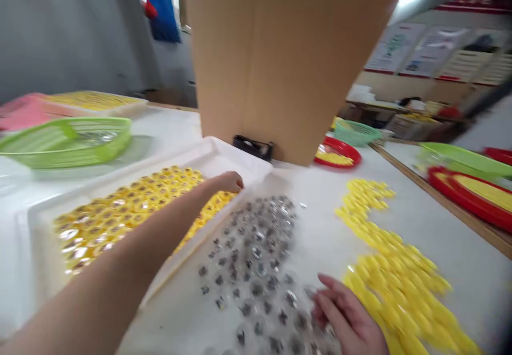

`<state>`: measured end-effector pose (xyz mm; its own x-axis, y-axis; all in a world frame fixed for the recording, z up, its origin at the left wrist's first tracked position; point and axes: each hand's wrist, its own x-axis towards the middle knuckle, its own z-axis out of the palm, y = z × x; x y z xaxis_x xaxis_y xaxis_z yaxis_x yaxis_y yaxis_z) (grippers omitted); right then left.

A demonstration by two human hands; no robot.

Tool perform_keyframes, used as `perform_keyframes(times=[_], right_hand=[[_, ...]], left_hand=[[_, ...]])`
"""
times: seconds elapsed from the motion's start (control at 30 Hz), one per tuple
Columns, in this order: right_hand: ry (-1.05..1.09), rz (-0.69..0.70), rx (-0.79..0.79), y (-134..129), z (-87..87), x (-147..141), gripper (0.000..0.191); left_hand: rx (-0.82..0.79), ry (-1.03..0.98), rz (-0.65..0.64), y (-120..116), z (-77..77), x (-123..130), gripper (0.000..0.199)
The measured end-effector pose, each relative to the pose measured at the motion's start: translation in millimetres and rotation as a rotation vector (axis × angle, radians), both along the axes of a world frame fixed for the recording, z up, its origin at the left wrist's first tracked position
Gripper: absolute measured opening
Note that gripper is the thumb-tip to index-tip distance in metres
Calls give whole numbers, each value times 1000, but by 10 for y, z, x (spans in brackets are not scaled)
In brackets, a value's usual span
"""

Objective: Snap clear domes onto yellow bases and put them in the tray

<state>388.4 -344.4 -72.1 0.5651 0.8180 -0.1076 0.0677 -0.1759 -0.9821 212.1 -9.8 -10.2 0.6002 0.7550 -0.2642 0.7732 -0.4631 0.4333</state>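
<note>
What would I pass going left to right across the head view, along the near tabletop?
white plastic tray of yellow parts → clear pieces with dark centres → loose yellow pieces → red plastic tray

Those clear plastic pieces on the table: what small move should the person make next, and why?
Probably the right hand should pick up one of the clear plastic pieces, since its fingers are already at the pile's edge, while the left hand is over by the white tray.
</note>
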Motion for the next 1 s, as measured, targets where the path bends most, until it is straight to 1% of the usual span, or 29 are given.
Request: perform_keyframes(times=[0.03, 0.07, 0.1, 0.13, 0.2, 0.27, 0.33, 0.4, 0.47, 0.5, 0.53, 0.6, 0.67, 0.7, 0.77, 0.8, 0.87, 0.93, 0.97, 1.0], right_hand=[[-50, -14, 30, -34, 87, 56, 40], [-117, -27, 24, -70, 160, 147, 38], [-217, -68, 30, -111, 220, 265, 35], [-338, -96, 24, -159, 269, 397, 30], [-624, -105, -10, -257, 346, 643, 20], [-866, -39, -110, -318, 405, 798, 14], [-1015, 90, -250, -314, 451, 834, 14], [-1105, 241, -366, -261, 482, 783, 22], [-1194, 377, -443, -195, 498, 704, 28], [-1235, 425, -469, -165, 499, 672, 30], [-1268, 458, -489, -140, 495, 649, 30], [-1303, 497, -503, -104, 482, 631, 27], [-1299, 510, -485, -83, 475, 627, 23], [-1294, 516, -474, -76, 481, 617, 20], [-1277, 525, -446, -58, 522, 562, 13], [-1254, 522, -414, -44, 557, 513, 11], [-1189, 505, -309, 2, 644, 385, 14], [-1122, 488, -186, 72, 723, 256, 14], [-1093, 486, -138, 110, 747, 208, 13], [-1067, 483, -102, 148, 755, 178, 13]], left_hand=[[29, -4, -6, -18, -9, -6, 24], [67, -16, -8, -20, -11, -15, 27], [106, -25, -3, -11, -2, -24, 25], [150, -34, 11, 2, 20, -35, 18], [251, -65, 64, -3, 118, -66, 14], [354, -103, 140, -109, 279, -110, 19], [457, -201, 182, -354, 463, -155, 24], [515, -340, 191, -719, 608, -176, 25], [498, -454, 154, -1140, 657, -163, 23], [457, -487, 120, -1347, 636, -146, 23], [402, -515, 74, -1540, 587, -123, 23], [254, -551, -19, -1862, 422, -66, 23], [84, -561, -48, -2091, 216, 9, 23], [-8, -566, -29, -2173, 115, 54, 23], [-235, -621, 64, -2292, -54, 161, 24], [-383, -683, 127, -2333, -119, 220, 26], [-743, -832, 233, -2389, -212, 334, 30], [-1088, -959, 274, -2408, -271, 418, 31], [-1212, -1008, 275, -2404, -295, 441, 29], [-1292, -1050, 274, -2389, -315, 449, 26]])
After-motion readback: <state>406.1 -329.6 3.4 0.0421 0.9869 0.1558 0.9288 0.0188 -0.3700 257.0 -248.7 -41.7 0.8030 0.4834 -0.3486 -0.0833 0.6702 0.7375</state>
